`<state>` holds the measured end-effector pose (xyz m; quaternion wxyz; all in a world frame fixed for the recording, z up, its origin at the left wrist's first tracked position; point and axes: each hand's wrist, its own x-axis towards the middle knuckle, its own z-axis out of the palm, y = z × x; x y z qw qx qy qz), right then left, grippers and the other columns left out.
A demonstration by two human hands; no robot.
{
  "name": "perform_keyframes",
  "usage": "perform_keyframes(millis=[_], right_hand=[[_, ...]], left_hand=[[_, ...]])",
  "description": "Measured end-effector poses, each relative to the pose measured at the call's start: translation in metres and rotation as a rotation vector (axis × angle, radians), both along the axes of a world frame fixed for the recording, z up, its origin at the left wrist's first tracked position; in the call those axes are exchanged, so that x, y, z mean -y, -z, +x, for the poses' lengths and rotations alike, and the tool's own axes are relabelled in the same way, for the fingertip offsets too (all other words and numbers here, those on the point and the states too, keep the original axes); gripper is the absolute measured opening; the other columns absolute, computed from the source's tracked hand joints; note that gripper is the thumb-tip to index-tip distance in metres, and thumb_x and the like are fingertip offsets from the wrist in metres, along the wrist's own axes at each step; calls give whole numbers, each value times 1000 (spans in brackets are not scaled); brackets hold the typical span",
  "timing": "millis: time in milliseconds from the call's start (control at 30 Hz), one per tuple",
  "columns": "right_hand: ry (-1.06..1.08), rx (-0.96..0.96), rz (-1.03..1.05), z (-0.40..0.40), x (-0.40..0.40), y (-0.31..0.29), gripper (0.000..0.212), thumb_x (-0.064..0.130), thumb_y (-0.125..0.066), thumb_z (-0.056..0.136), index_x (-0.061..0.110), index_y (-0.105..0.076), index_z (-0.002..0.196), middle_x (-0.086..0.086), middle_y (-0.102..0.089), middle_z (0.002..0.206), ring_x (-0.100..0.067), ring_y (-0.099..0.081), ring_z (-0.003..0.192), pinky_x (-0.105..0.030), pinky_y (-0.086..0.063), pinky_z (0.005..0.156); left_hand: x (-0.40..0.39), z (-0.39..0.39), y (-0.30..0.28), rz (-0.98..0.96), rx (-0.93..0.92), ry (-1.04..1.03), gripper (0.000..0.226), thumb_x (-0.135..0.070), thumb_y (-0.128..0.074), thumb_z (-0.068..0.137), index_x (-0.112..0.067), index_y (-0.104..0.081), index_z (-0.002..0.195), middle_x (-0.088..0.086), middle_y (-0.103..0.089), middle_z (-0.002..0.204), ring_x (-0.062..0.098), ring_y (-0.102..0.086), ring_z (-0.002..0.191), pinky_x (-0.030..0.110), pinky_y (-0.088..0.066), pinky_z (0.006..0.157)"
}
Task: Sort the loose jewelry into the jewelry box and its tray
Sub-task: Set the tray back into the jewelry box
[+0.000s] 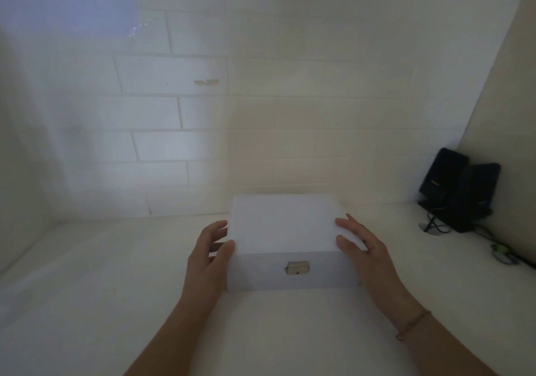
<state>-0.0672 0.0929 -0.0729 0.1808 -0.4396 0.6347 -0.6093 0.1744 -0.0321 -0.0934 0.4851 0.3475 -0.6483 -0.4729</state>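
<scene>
Head view only; white jewelry box (282, 230) sitting closed on pale table (87, 288), near back edge, just in front of tiled wall (203, 114); metal clasp (297, 268) centred on front face, looks fastened.

Left hand (207, 256) against left side of box, thumb touching lid's front corner, fingers spread and fairly straight along side; right hand (362, 248) mirrored on right side, thumb and fingers laid loosely on lid edge; neither curled tight, both resting rather than gripping; thin bracelet (413, 325) on right wrist.

Black speakers (458, 190) with cable in far right corner, well apart from box; small greenish item on cable at right edge, too blurred to name.

No loose jewelry or tray visible; task judged barely begun.

Handling, as judgement: rigid, flat-sided, probably smooth and slightly slippery; likely light to moderate weight; best steadied by both sides, then clasp released with a thumb and lid lifted from front edge; hinge presumably at back.
</scene>
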Motion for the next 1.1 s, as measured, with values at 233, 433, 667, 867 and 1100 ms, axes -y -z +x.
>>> perform_keyframes(millis=[233, 433, 667, 867, 1100], right_hand=[[-137, -237, 140, -17, -18, 4, 71, 22, -84, 67, 42, -47, 124, 26, -47, 126, 21, -50, 101, -1, -41, 75], [222, -318, 230, -17, -15, 10, 84, 46, -80, 66, 43, -28, 132, 19, -63, 92, -4, -65, 74, -27, -51, 66], [275, -752, 137, -18, 0, 40, 9, 30, -57, 77, 30, -48, 76, 11, -52, 66, -13, -52, 59, -28, -42, 55], [93, -848, 219, -21, 0, 52, 52, 54, -52, 72, 30, -52, 119, 15, -53, 102, -7, -50, 91, -23, -43, 81], [-154, -970, 698, -8, -21, 26, 98, 89, -1, 65, 37, -32, 142, 4, -26, 150, -18, -20, 140, -38, -15, 114]], left_hand=[[-13, 4, -5, -98, 273, -1, 75, -49, -83, 63, -53, -43, 127, -39, -57, 116, -2, -62, 101, 22, -54, 78], [-18, -8, -6, -135, 391, -162, 85, -49, -86, 63, -50, -33, 129, -34, -50, 110, -5, -58, 91, 29, -52, 76], [-12, -11, 1, -229, 505, -347, 51, -48, -75, 78, -19, -37, 62, -3, -46, 51, 18, -48, 52, 35, -41, 54], [-4, -15, 8, -266, 625, -310, 34, -39, -59, 93, -22, -37, 73, -3, -51, 66, 13, -50, 62, 32, -38, 55], [-29, -9, -5, -201, 785, -225, 21, -33, -58, 91, -17, -47, 100, 3, -55, 102, 25, -57, 98, 40, -48, 85]])
